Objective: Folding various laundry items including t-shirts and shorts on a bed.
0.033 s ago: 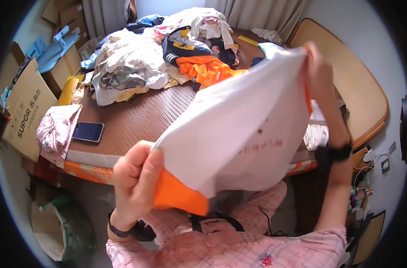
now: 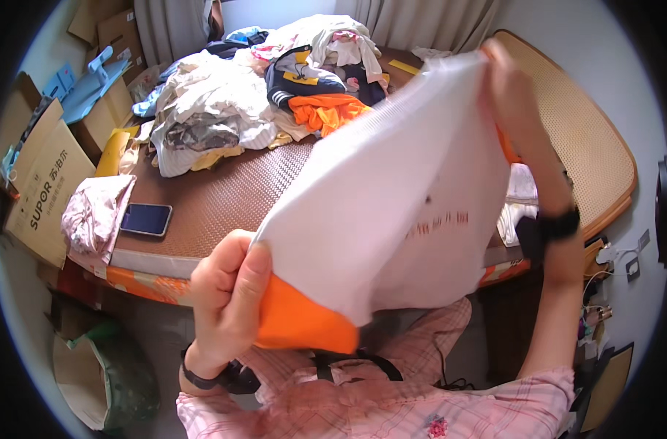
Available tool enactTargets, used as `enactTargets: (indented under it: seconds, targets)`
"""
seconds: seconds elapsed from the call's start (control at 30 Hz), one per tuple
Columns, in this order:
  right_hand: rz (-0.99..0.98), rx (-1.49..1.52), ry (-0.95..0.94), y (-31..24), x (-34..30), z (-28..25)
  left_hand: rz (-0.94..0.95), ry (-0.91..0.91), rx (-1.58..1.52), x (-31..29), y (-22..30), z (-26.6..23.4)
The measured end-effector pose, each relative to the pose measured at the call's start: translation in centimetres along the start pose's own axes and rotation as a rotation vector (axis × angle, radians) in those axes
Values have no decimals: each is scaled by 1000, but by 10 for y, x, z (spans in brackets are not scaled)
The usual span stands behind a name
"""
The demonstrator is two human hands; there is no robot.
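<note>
A white shirt (image 2: 377, 183) with orange parts and a small reddish print is stretched between my two hands, above my lap and the bed's front edge. My left hand (image 2: 231, 293) pinches its lower left part, thumb on top, where an orange section hangs below. Higher up and farther away, my right hand (image 2: 509, 88) grips the opposite upper corner; its fingers are slightly blurred and partly hidden by the cloth. Beyond the shirt, an orange garment (image 2: 326, 112) and a navy, grey and yellow jacket (image 2: 297, 77) lie on a large heap of clothes (image 2: 209, 102).
A phone (image 2: 146, 219) lies on the brown woven mat (image 2: 224, 190), beside folded pink clothing (image 2: 99, 212). Folded white clothes (image 2: 520, 194) are partly hidden behind my right arm. Cardboard boxes (image 2: 51, 190) stand at left, a green bag (image 2: 121, 373) below, a rattan headboard (image 2: 590, 139) at right.
My right hand has moved slightly up and to the left, raising the shirt's far corner. My left hand has shifted slightly to the right, and the orange part swings right.
</note>
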State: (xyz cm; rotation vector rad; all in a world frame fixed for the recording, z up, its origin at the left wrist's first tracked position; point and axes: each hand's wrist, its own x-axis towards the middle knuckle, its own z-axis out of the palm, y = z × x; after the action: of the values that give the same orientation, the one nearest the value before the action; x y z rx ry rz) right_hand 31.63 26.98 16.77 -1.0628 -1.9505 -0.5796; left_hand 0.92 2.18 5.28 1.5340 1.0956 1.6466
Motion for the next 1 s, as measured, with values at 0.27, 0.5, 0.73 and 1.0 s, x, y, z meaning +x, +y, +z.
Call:
enactTargets:
  seconds: [0.27, 0.5, 0.73, 1.0]
  targets:
    - [-209, 249, -81, -163, 88, 213, -161, 152, 228, -40, -33, -5]
    - [-155, 658, -570, -158, -66, 154, -400, 197, 776, -102, -109, -73]
    - [651, 230, -684, 61, -165, 149, -588, 54, 1201, -96, -110, -120]
    - [662, 334, -853, 1, -172, 197, -540, 249, 1448, -100, -109, -124]
